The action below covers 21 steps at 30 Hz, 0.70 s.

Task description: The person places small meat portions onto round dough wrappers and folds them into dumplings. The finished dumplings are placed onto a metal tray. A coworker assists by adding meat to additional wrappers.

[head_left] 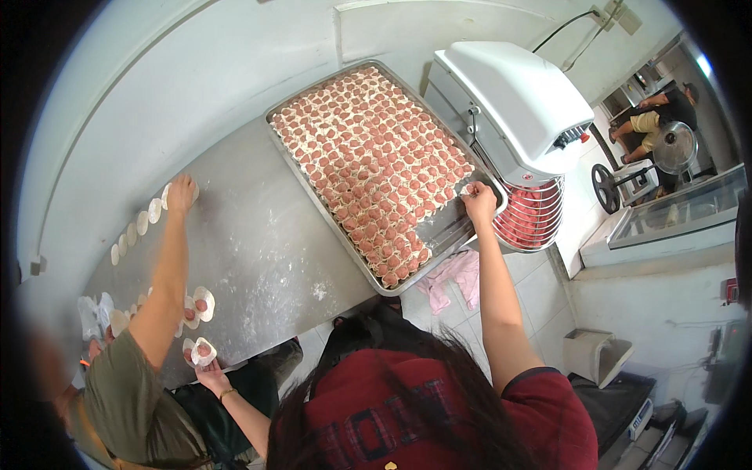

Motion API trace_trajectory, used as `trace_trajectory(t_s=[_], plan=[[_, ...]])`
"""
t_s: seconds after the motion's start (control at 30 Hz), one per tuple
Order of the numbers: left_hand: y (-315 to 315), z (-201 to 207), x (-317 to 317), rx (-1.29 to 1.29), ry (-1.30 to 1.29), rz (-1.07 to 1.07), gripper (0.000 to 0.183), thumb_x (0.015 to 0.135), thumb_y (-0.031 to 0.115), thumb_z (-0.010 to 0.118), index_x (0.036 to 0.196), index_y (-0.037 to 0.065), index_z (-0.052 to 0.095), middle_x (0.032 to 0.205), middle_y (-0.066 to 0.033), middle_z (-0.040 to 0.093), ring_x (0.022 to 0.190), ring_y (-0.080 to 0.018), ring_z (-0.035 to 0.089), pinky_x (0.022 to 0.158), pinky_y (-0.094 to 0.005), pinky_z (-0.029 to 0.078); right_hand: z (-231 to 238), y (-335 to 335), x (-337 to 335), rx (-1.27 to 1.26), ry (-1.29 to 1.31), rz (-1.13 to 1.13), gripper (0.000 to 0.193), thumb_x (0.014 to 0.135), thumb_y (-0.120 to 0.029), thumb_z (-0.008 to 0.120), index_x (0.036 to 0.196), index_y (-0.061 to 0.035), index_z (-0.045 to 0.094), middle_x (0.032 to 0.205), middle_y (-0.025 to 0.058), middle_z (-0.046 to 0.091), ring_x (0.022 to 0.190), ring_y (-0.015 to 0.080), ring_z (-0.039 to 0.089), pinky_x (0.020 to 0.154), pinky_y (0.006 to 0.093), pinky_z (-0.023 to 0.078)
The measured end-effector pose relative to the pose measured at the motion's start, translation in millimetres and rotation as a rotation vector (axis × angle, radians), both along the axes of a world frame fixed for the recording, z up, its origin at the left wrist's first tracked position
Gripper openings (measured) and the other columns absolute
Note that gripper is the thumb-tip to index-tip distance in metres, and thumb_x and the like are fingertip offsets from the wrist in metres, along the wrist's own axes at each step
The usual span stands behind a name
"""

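At the near corner of a large metal tray (450, 227), my right hand (479, 207) pinches a small meat-filled dumpling (468, 189). Rows of open-topped dumplings (368, 164) with pink filling cover most of the tray. To the lower left, my left hand (213, 379) grips a round wrapper topped with pink meat (204, 352) at the table's near edge. Another filled wrapper lies against it. More wrappers with meat (202, 304) rest just beyond, partly hidden by a co-worker's arm.
The steel table (258, 227) is dusted with flour. A co-worker's hand (182, 193) touches a row of bare wrappers (142, 223). Right of the tray stands a white mixer (509, 102) with pink meat behind its wire guard (540, 211). A pink cloth (453, 280) hangs below the tray.
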<state>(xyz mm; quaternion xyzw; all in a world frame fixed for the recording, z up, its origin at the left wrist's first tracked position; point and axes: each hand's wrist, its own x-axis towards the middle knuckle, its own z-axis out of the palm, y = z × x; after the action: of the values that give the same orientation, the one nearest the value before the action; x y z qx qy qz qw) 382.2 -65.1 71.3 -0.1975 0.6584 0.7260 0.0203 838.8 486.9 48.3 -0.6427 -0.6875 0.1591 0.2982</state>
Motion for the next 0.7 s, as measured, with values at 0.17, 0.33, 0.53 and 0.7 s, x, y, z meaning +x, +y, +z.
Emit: trace_trajectory(t_s=[0.17, 0.33, 0.53, 0.7], plan=[[5, 1, 12, 0.497, -0.035, 0.025, 0.042, 0.093, 0.013, 0.035, 0.131, -0.003, 0.041, 0.135, -0.0179, 0.045, 0.125, -0.0317, 0.045, 0.103, -0.0421, 0.040, -11, 11, -4, -0.097, 0.013, 0.066, 0.028, 0.068, -0.008, 0.065, 0.096, -0.0075, 0.068, 0.088, 0.0181, 0.063, 0.083, 0.0351, 0.062, 0.075, 0.0419, 0.048], [-7, -33, 15, 0.640, -0.105, -0.050, 0.042, 0.094, 0.015, 0.034, 0.129, -0.009, 0.039, 0.132, -0.0213, 0.048, 0.122, -0.0334, 0.047, 0.104, -0.0443, 0.040, -9, 10, -3, -0.058, 0.046, 0.145, 0.031, 0.066, -0.003, 0.064, 0.096, -0.0073, 0.069, 0.084, 0.0166, 0.063, 0.076, 0.0322, 0.064, 0.071, 0.0402, 0.050], [5, -53, 36, 0.776, -0.163, -0.252, 0.041, 0.094, 0.015, 0.038, 0.128, -0.009, 0.039, 0.132, -0.0216, 0.048, 0.122, -0.0325, 0.047, 0.105, -0.0447, 0.039, -11, 8, -7, 0.014, 0.123, 0.150, 0.031, 0.065, 0.001, 0.063, 0.094, -0.0062, 0.069, 0.084, 0.0159, 0.063, 0.072, 0.0308, 0.064, 0.069, 0.0384, 0.050], [54, -35, 64, 0.739, -0.253, -0.483, 0.045, 0.091, 0.016, 0.047, 0.128, -0.008, 0.039, 0.130, -0.0205, 0.049, 0.121, -0.0307, 0.048, 0.104, -0.0440, 0.040, 13, 2, -8, 0.028, -0.022, 0.126, 0.033, 0.065, 0.001, 0.063, 0.097, -0.0072, 0.068, 0.092, 0.0160, 0.063, 0.085, 0.0313, 0.063, 0.075, 0.0398, 0.049]])
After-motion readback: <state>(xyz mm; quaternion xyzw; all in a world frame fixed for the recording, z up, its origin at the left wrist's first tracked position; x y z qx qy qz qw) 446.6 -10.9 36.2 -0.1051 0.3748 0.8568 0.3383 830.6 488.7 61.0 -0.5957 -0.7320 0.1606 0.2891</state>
